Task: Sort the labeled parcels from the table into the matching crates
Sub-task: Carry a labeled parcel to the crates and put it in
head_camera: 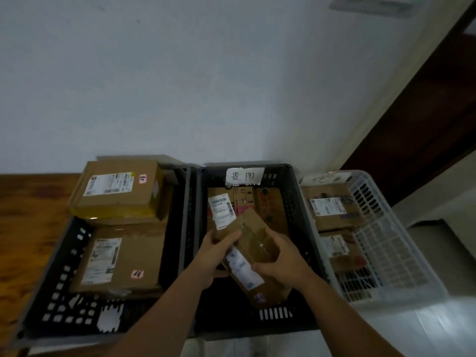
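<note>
Over the near half of the middle dark crate (pixel 273 315), both hands hold one brown parcel (pixel 257 240). The left hand (pixel 219 249) curls round its far-left part and the right hand (pixel 280 258) grips its right long edge. The parcel's near end lies just inside the crate's near wall, and dark open room shows to either side of it. Its long axis runs from near-right to far-left, with the white shipping label facing up along the left edge. Deeper in this crate lie a labeled box (pixel 221 210) and flat cartons (pixel 270 204), and a handwritten paper tag (pixel 244 176) hangs on the far wall. The left dark crate (pixel 64 305) touches the middle one. It holds a flat parcel (pixel 121 258), and behind that a stacked parcel (pixel 121 189) rises above the rim. Just right of the middle crate, a white crate (pixel 381 240) holds two parcels, one near (pixel 340 248) and one far (pixel 332 204). A wooden table (pixel 25 215) lies left, and a pale wall (pixel 180 73) stands behind.
</note>
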The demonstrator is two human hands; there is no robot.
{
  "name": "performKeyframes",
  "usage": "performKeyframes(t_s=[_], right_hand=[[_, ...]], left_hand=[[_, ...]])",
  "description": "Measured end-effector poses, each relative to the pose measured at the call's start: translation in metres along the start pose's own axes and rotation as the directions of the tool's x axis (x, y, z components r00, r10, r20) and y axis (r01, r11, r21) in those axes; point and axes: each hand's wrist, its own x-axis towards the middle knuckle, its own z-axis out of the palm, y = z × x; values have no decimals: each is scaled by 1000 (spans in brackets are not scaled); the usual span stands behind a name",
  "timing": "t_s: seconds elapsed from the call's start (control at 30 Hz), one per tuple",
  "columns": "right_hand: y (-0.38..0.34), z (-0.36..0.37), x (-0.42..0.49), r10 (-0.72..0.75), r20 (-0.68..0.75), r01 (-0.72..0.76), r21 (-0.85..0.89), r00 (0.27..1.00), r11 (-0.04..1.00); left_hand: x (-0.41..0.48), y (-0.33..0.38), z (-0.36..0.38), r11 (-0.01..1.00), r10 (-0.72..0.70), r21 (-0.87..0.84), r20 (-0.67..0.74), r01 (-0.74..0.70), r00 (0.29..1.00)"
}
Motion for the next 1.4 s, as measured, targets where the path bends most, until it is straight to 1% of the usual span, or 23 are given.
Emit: performKeyframes(t_s=[0.07, 0.13, 0.2, 0.27, 0.33, 0.4, 0.47, 0.57, 0.67, 0.8, 0.97, 1.03, 1.13, 1.3, 1.4], right_hand=[[1, -3, 5, -3, 36, 3, -9, 999, 1000], [14, -17, 14, 23, 58, -26, 60, 998, 998], [28, -25, 25, 141, 40, -145, 157, 989, 977], [43, -24, 31, 329, 41, -330, 221, 943, 918], [51, -20, 30, 473, 132, -491, 260, 871, 831], [56, -13, 28, 520, 236, -570, 331, 821, 752], [66, -6, 29, 516, 263, -579, 351, 815, 736], [74, 1, 32, 537, 221, -581, 314, 814, 751], [85, 5, 37, 543, 186, -573, 297, 819, 764], [97, 8, 38, 509, 154, -531, 266, 847, 804], [101, 13, 35, 499, 128, -515, 250, 857, 820], [103, 14, 35, 492, 118, -505, 240, 863, 829], [104, 16, 36, 501, 101, -510, 234, 860, 828], [103, 25, 41, 508, 100, -517, 223, 855, 826], [102, 30, 46, 508, 118, -521, 208, 853, 828]], left_hand=[[5, -10, 0, 998, -57, -32, -36, 55, 998], [13, -26, 11, 995, -44, -94, -118, 32, 992], [14, -43, 18, 984, -51, -180, -188, 16, 981], [12, -61, 21, 967, -69, -254, -231, 8, 971], [11, -76, 24, 952, -79, -305, -245, 0, 966], [14, -91, 23, 948, -94, -318, -259, 7, 961], [18, -100, 18, 938, -131, -345, -257, 36, 958], [28, -109, 11, 925, -213, -362, -232, 119, 949], [42, -115, 10, 946, -249, -263, -206, 191, 946], [53, -122, 14, 952, -301, -111, -184, 285, 936], [72, -134, 14, 934, -357, -70, -207, 350, 911], [78, -136, 13, 936, -349, -35, -221, 350, 911], [80, -136, 15, 937, -320, 68, -230, 343, 919], [75, -129, 21, 947, -189, 201, -278, 250, 942], [76, -129, 22, 950, -156, 211, -318, 230, 935]])
